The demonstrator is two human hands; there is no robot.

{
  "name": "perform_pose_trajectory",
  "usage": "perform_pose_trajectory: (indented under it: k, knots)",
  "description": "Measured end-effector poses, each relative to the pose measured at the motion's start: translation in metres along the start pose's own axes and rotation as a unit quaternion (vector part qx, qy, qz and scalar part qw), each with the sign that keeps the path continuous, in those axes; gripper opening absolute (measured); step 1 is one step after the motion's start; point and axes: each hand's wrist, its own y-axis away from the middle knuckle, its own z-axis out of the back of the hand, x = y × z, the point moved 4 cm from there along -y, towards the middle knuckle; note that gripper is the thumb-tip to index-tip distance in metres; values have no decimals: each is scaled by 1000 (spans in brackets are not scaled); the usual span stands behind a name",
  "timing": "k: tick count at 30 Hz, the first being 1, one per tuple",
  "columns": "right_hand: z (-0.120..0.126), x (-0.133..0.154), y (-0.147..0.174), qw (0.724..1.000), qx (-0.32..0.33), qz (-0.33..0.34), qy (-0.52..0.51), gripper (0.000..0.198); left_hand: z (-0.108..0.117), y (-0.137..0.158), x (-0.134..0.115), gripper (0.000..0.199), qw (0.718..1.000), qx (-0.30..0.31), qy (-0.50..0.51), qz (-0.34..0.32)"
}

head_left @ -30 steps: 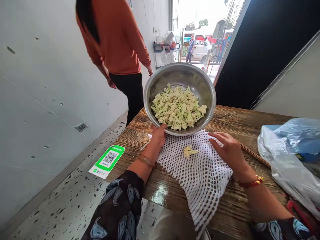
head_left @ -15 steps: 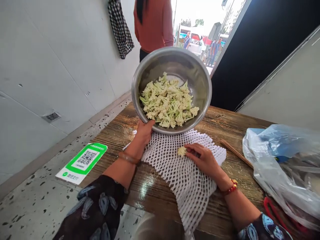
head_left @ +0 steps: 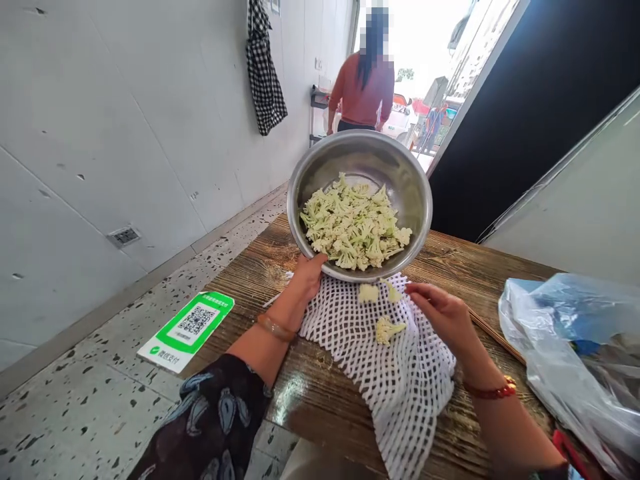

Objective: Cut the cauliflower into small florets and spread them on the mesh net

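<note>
A steel bowl [head_left: 359, 148] of cut cauliflower florets [head_left: 356, 223] is tilted toward me over the table. My left hand [head_left: 306, 277] grips its near rim, thumb over the edge. Just below the rim, a pale floret [head_left: 369, 293] and another floret [head_left: 393, 291] are slightly blurred; whether they rest on the net is unclear. A third floret [head_left: 388, 330] lies on the white foam net [head_left: 400, 393]. My right hand [head_left: 443, 317] is just right of these pieces, fingers stretched out and fingertips close together, apparently holding nothing.
The wooden table [head_left: 340, 413] holds a green QR-code card [head_left: 193, 327] at left, thin sticks [head_left: 495, 337] and a clear plastic bag [head_left: 550, 340] at right. Red handles [head_left: 570, 453] show beneath the bag. A person [head_left: 361, 87] stands by the bright doorway.
My right hand has let go of the floret, which now lies on the net, and drawn back right. Two more florets show below the bowl. The person is farther off; my view has shifted.
</note>
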Motion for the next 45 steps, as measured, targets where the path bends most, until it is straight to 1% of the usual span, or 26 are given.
perform_pose_trajectory:
  k: [2, 4, 8, 11, 13, 15, 18, 20, 21, 24, 26, 29, 32, 34, 36, 39, 42, 43, 44, 45]
  knots:
    - [3, 6, -12, 999, -48, -7, 4, 36, -2, 2, 0, 31, 1000, 14, 2, -7]
    - [3, 14, -23, 998, -52, -2, 18, 37, -3, 3, 0, 37, 1000, 20, 3, -18]
    - [-7, 20, -30, 998, 3, 15, 60, 33, -2, 0, 2, 49, 999, 22, 15, -35]
    - [-20, 16, -25, 992, 44, 35, 110, 31, -2, -3, 4, 44, 999, 31, 22, -32]
    - [-28, 16, -21, 985, 52, 59, 152, 32, -2, -4, 5, 39, 999, 32, 17, -25]
    - [-34, 20, -20, 979, 66, 86, 174, 32, -1, -4, 5, 40, 999, 29, 18, -25]
    - [-41, 32, -22, 975, 126, 122, 134, 26, 0, -2, 5, 45, 999, 17, 27, -25]
    - [-40, 40, -30, 976, 141, 133, 101, 25, 1, 0, 6, 43, 999, 12, 29, -13]
    - [-38, 43, -35, 978, 130, 132, 97, 25, 1, 0, 6, 41, 999, 9, 29, -9]
    - [-36, 49, -59, 984, 63, 118, 116, 27, 1, 1, 6, 37, 999, 14, 31, -8]
    - [-42, 54, -76, 985, 36, 111, 126, 27, 0, 0, 7, 36, 999, 28, 32, -12]
    - [-64, 63, -94, 977, 34, 104, 183, 30, -1, 0, 8, 34, 998, 47, 26, -20]
    - [-90, 67, -100, 956, 39, 81, 280, 39, -2, 0, 9, 34, 997, 61, 22, -38]
    - [-101, 66, -99, 955, 20, 61, 288, 42, -3, 0, 9, 34, 997, 63, 21, -45]
    - [-106, 63, -98, 966, -4, 46, 255, 35, -3, 0, 9, 34, 997, 60, 21, -50]
    - [-101, 60, -95, 978, -18, 43, 204, 27, -2, -1, 10, 36, 997, 54, 27, -50]
    - [-83, 61, -87, 985, -15, 46, 168, 28, -1, -3, 11, 35, 997, 55, 25, -38]
    - [-77, 61, -83, 987, 0, 51, 154, 29, -1, -4, 12, 34, 997, 56, 24, -36]
    - [-72, 62, -78, 988, 33, 59, 138, 29, -1, -4, 12, 34, 997, 57, 25, -37]
    - [-70, 62, -72, 987, 80, 68, 121, 28, -1, -5, 13, 34, 997, 58, 25, -40]
